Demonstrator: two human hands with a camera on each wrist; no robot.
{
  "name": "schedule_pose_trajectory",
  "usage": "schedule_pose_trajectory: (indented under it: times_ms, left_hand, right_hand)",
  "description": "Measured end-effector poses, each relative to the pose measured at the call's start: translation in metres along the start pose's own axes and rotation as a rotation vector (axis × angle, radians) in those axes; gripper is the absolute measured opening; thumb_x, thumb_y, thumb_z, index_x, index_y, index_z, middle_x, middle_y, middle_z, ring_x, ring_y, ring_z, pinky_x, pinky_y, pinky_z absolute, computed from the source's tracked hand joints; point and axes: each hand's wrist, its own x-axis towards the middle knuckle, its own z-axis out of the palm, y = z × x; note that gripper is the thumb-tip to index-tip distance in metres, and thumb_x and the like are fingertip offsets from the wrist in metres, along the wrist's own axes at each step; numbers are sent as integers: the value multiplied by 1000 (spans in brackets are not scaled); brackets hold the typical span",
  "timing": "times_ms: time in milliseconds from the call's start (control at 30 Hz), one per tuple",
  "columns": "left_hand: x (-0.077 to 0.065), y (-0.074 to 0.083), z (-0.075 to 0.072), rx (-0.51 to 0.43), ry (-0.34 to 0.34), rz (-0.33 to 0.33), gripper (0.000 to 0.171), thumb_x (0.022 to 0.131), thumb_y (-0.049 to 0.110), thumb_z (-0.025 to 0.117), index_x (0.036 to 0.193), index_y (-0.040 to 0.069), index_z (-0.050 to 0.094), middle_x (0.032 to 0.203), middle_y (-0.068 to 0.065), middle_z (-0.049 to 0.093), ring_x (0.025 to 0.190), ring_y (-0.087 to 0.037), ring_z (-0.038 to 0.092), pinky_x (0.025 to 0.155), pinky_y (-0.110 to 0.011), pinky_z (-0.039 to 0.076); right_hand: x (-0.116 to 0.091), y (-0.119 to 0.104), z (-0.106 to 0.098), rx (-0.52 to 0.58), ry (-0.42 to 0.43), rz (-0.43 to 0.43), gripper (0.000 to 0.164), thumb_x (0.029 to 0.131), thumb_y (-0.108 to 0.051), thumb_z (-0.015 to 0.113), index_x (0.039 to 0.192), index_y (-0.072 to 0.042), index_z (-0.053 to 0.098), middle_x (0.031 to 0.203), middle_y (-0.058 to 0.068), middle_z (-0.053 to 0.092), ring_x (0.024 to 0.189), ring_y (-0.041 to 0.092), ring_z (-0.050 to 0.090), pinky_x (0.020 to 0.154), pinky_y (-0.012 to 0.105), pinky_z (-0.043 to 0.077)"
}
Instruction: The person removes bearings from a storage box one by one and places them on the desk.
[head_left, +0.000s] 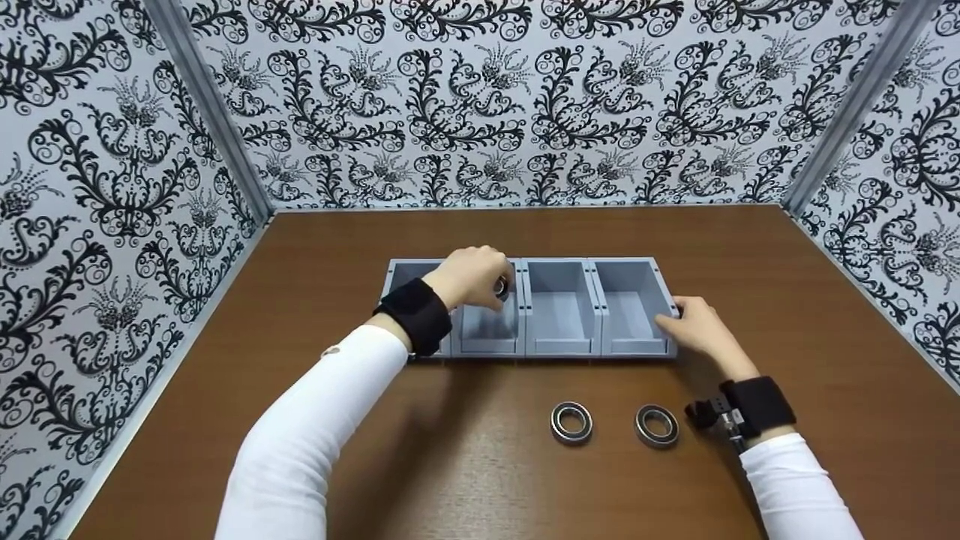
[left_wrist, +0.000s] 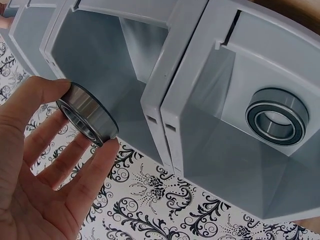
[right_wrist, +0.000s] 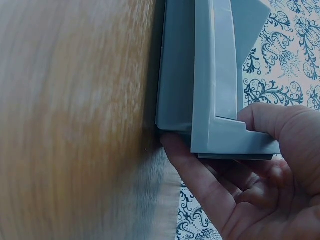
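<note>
My left hand pinches a ball bearing between thumb and fingertips. It holds this metal ring with a dark seal over the second compartment from the left of a grey storage bin row. A second bearing sits inside the leftmost compartment, seen in the left wrist view. At the row's right end, my right hand grips the side wall, thumb over the inner side and fingers along the outside. Two more bearings, one left of the other, lie flat on the table in front of the row.
The brown wooden table carries the bin row near its middle. Patterned wall panels with grey metal corner posts enclose the back and sides. A black strap circles the left wrist, another the right.
</note>
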Motion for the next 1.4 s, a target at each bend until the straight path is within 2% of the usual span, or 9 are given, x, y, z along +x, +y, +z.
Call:
schedule_pose_trajectory:
  times_ms: [233,633,1000,1133,1400]
  left_hand:
    - [-2,0,-1,-19,5,-1,29,66,24,74,94,19,71,96,-2,66,88,-20,61,74,-38,50]
    - [-5,-1,0,-29,18,-11,27,66,25,73,93,20,71,98,0,66,90,-19,62,76,-37,50]
    - [-10,3,-7,-28,16,-2,27,67,25,72,94,20,71,99,0,67,89,-19,62,76,-37,50]
    - [-11,4,-8,-23,1,-5,29,69,26,72,96,20,70,102,0,66,90,-18,61,76,-37,50]
    - [-15,5,-10,-23,13,3,29,69,26,71,97,21,70,99,1,66,88,-16,61,75,-35,50]
  right_hand:
    - [0,1,0,4,-3,1,38,85,-19,54,114,5,58,98,25,66,65,11,57,61,24,44]
    - [0,-1,1,3,-11,-8,40,85,-18,52,117,7,56,101,26,65,68,12,60,62,24,45]
    - [0,-1,1,5,-12,0,44,86,-19,52,121,8,52,108,30,62,86,28,64,69,30,49]
    - [1,0,1,1,-3,-2,41,86,-19,53,117,7,55,105,28,63,81,24,64,67,28,47]
    - [0,1,1,-5,13,-9,39,85,-18,53,114,6,58,103,27,65,79,22,62,65,26,45]
